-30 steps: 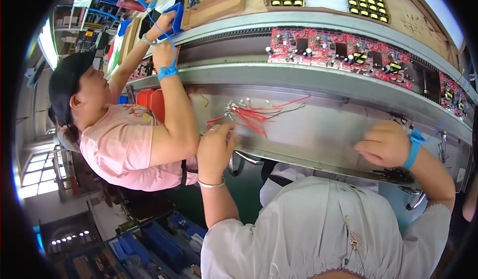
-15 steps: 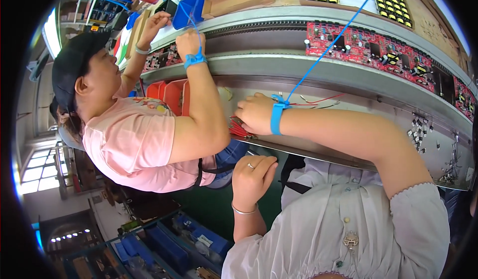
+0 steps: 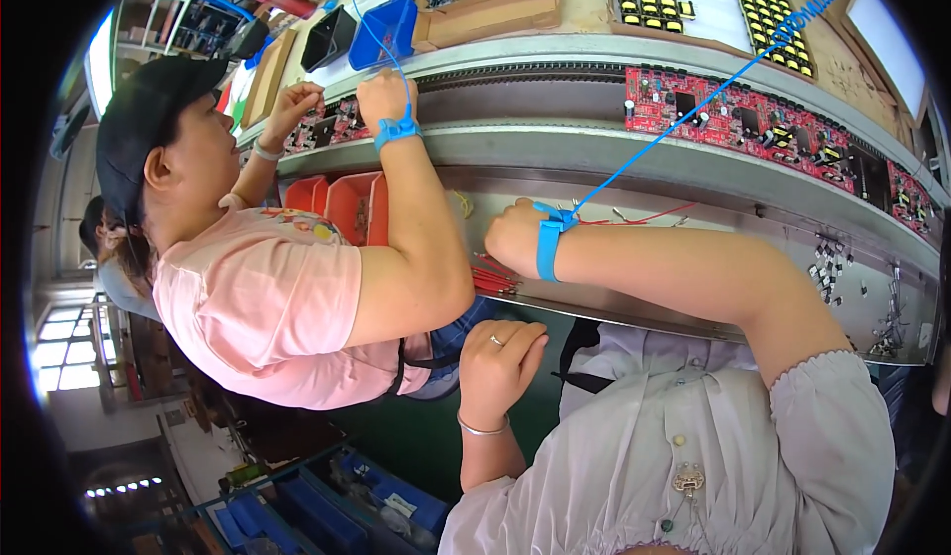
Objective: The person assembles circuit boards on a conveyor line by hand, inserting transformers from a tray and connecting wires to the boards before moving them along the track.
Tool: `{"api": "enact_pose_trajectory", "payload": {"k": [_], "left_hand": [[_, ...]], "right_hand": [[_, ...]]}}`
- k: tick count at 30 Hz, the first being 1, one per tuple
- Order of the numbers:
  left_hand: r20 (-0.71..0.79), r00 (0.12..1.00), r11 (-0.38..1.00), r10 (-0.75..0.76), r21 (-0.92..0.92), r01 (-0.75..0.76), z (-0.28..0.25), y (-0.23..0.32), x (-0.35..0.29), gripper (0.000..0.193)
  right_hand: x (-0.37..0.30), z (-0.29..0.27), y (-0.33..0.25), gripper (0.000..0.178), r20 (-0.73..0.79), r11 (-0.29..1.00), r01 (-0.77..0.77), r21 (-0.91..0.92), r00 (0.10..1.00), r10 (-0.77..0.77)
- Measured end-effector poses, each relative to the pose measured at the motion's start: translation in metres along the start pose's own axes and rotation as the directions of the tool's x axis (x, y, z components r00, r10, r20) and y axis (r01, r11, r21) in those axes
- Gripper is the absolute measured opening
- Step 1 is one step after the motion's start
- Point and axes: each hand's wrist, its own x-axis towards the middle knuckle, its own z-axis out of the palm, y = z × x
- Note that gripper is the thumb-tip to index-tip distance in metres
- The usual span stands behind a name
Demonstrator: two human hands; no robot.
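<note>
My right hand (image 3: 515,238), with a blue wrist strap (image 3: 548,245), is over the metal tray (image 3: 713,228), back upward and fingers curled down. Its fingertips are hidden, so what they hold, if anything, does not show. Right below its fingers lies a bundle of red wires (image 3: 492,276) at the tray's near edge. My left hand (image 3: 500,362), wearing a ring and a bracelet, hangs in front of the tray with fingers bent and pressed together. Anything within that grip is hidden. More red wires (image 3: 644,218) lie behind my right wrist.
Red circuit boards (image 3: 733,114) stand on the rail beyond the tray. Small black components (image 3: 830,263) lie at the tray's right. A co-worker (image 3: 267,298) in pink works at my left, by red bins (image 3: 347,208). A blue cord (image 3: 684,124) runs from my wrist strap.
My right hand has shifted slightly, uncovering more of the red wire bundle. My left hand stays nearly in place. The co-worker's far hand has come lower, and the view has tilted a little.
</note>
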Motion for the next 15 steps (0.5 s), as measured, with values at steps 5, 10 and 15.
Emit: {"api": "enact_pose_trajectory", "payload": {"k": [5,10,15], "left_hand": [[-0.021,0.998,0.998,0.066,0.005,-0.066,0.002,0.003,0.007,0.010],[-0.015,0.999,0.999,0.049,0.006,-0.049,0.002,0.009,0.009,0.010],[-0.089,0.996,0.999,0.008,-0.049,-0.012,0.007,0.004,0.008,0.009]], "right_hand": [[-0.001,0.013,-0.002,0.009,-0.142,1.000,-0.013,0.027,0.990,0.017],[-0.008,0.004,-0.004,0.011,-0.085,0.999,0.019,0.038,0.996,-0.016],[-0.008,0.005,0.004,0.014,-0.196,0.992,-0.039,0.120,0.979,0.063]]}}
